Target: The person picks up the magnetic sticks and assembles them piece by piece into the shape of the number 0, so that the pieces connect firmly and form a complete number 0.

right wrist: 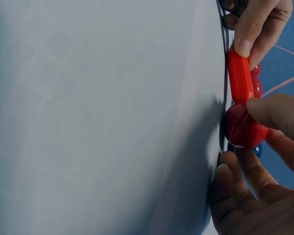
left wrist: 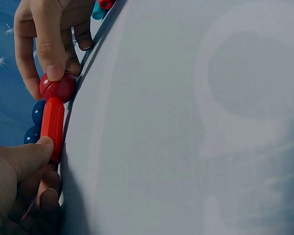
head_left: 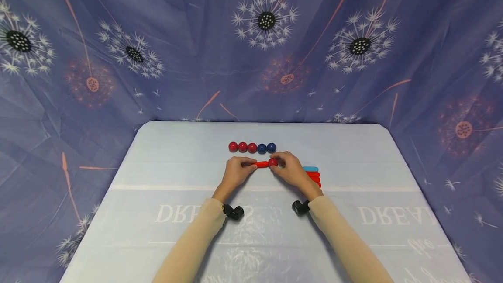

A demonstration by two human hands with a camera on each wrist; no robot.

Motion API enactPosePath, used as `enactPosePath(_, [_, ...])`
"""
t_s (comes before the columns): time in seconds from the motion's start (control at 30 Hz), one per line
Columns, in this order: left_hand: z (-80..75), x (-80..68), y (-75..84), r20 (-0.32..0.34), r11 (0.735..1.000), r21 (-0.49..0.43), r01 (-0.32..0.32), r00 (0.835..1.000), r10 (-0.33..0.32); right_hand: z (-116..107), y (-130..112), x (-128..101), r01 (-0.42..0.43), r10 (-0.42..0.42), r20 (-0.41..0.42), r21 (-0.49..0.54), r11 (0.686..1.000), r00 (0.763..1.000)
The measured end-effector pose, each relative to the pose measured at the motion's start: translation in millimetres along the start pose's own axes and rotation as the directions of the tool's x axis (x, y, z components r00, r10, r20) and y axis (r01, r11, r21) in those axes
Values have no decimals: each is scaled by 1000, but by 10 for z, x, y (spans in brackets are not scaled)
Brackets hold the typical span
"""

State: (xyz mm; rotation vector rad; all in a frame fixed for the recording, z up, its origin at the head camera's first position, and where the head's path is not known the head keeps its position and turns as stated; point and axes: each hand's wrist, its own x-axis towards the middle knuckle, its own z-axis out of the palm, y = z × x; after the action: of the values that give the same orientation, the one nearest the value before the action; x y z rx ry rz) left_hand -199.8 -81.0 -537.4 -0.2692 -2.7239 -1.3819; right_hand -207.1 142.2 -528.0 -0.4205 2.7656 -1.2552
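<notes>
two forearms in pale sleeves reach up from the bottom edge of the head view, each with a small black wrist camera, over a desk covered in light blue plastic sheeting with mirrored lettering. left hand pinches one end of a red stick between thumb and fingers, fingers curled round it. right hand pinches a red ball with thumb and fingertips, curled on it, and holds it against the other end of the stick; ball and stick touch end to end. stick lies roughly level, just above the desk surface near the middle, whether it rests on the desk cannot be told. left wrist view shows the thumb on the stick's near end and the ball under the other hand's fingertip. right wrist view shows the ball at the stick tip, thumb over it. behind the hands, well apart from them, a row of balls sits on the desk, three red then two blue, touching side by side. just right of the right hand lies a stack of sticks, one light blue at the far side, the red ones nearer, partly hidden by the hand. purple dandelion print cloth hangs behind and to both sides.
</notes>
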Motion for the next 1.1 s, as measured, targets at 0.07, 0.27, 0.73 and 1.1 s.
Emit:
enactPosePath(0.07, [7, 3, 1, -4, 1000, 3, -3, 1000, 3, 1, 3, 8, -1, 1, -9, 2, 1000, 1000])
enactPosePath(0.27, [20, -11, 5, -9, 1000, -6, 27, 1000, -27, 11, -3, 22, -10, 10, -9, -2, 1000, 1000])
enactPosePath(0.73, [15, -11, -6, -23, 1000, -23, 21, 1000, -21, -14, 5, 37, -32, 32, 2, 78, 996, 999])
enactPosePath(1.1, [11, -10, -20, -22, 999, -41, 30, 999, -31, -12, 14, 45, -42, 43, -6, 85, 995, 999])
